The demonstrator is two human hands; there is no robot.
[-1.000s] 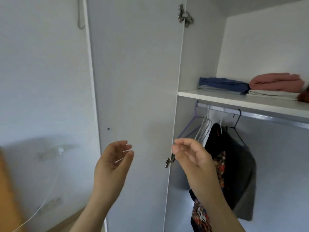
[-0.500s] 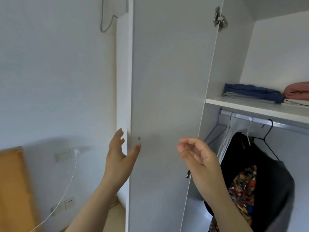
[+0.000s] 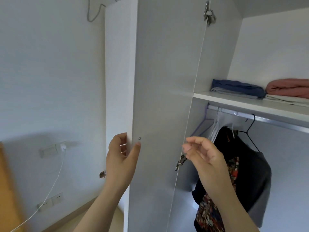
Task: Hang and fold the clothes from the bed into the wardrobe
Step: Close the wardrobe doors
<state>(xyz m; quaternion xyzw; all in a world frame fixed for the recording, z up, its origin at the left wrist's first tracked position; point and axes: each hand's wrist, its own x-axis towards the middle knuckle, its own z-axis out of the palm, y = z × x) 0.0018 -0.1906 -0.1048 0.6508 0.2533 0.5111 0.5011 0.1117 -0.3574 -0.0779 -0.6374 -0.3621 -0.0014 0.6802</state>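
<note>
Gripping wardrobe door (image 3: 163, 81) edge with left hand (image 3: 121, 159), fingers clamped. Holding nothing in right hand (image 3: 205, 156), 3 o'clock, fingers loosely curled.

Looks like a bedroom in somebody's home. There's a white wardrobe (image 3: 267, 47) with its door (image 3: 167, 81) swung open, folded clothes (image 3: 237, 87) stacked on the shelf (image 3: 234, 100), and a metal rail (image 3: 275, 119) underneath with hangers (image 3: 215, 126) and a dark garment (image 3: 247, 164) on it. Plain white walls, a charger (image 3: 63, 147) plugged into a wall socket with its white cable (image 3: 55, 183) trailing down, more sockets (image 3: 50, 200) lower down, light wood floor (image 3: 87, 213).
</note>
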